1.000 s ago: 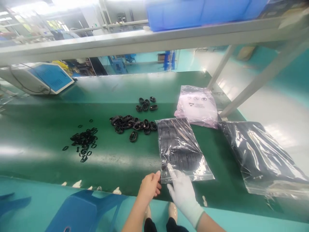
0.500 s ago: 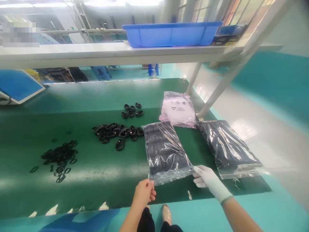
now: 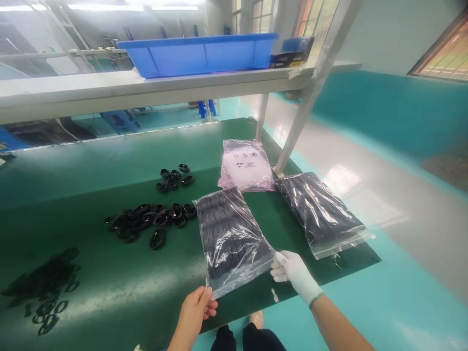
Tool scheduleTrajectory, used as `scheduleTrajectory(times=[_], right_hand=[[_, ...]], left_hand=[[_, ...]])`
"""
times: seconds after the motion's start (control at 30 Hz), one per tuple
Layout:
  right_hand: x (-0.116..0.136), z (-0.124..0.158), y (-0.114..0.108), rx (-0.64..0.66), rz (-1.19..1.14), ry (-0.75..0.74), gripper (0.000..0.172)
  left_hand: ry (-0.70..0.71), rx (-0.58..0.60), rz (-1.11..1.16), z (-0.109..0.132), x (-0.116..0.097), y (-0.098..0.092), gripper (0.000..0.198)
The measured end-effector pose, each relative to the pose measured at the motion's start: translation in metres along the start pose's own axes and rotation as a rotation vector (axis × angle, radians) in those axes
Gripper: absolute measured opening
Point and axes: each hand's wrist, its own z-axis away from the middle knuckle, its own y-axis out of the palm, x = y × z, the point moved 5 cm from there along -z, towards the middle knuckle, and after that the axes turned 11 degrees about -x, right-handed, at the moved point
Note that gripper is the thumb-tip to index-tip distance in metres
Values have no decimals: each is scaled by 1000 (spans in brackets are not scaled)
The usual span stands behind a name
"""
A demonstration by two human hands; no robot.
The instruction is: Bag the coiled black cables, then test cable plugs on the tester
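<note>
A clear zip bag (image 3: 234, 234) packed with rows of black bands or cables lies on the green tabletop, its open end toward me. My bare left hand (image 3: 197, 307) pinches its near left corner between thumb and fingers. The near right corner is gripped by my right hand (image 3: 294, 273), which wears a white glove. To the right lies a second clear bag (image 3: 321, 212) full of dark items. Behind them rests a pinkish bag (image 3: 246, 165) with printed symbols. Left of the held bag is a pile of coiled black straps or cables (image 3: 146, 219).
A smaller group of black coils (image 3: 173, 178) sits farther back. Loose black rings (image 3: 47, 287) are heaped at the left. Above the table runs a white shelf (image 3: 109, 92) with a blue bin (image 3: 204, 56); its slanting post (image 3: 298, 117) stands at the right.
My view has turned to the right, so the things on the table appear farther left. Both hands keep their hold on the bag's near corners.
</note>
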Motion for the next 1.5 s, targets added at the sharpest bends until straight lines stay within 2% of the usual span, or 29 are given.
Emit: scheduleTrajectory(times=[0.1,0.2,0.27,0.3,0.37,0.4,0.47,0.63,0.87,1.13,1.23,1.3,1.37,1.43,1.5], right_hand=[[-2,0,-11,-48,76,-44,22],[6,11,-21,-145,174,-137,20],[22,28,-18,-233,322,-368,17],[33,39,-10,-272,461,-585,21],[46,62,18,-225,755,-1006,35],[47,71,32,-190,883,-1149,40],[43,76,51,-136,1057,-1250,45],[39,69,57,-146,1246,-1205,53],[35,68,60,-80,1394,-1158,62],[22,58,65,-107,1390,-1109,65],[27,63,65,-91,1358,-1071,66],[36,65,55,-55,1243,-1031,64],[47,62,32,-97,1014,-915,56],[50,48,0,-191,741,-658,48],[41,30,-24,-192,550,-376,36]], left_hand=[[55,-12,-14,8,0,-1,47],[77,9,-31,14,-2,-1,45],[79,28,-42,16,-5,-1,44],[79,34,-47,16,-6,-1,44],[75,42,-56,17,-9,-1,44],[72,48,-58,16,-9,-1,43],[66,60,-60,16,-9,1,43],[70,66,-72,11,-4,3,38],[77,76,-132,8,-1,5,34],[113,88,-207,9,-5,10,34],[132,93,-221,9,-6,9,35],[137,101,-227,8,-6,9,35],[137,103,-233,7,-5,7,37],[137,93,-248,6,-4,6,40],[147,85,-274,5,-4,7,41]])
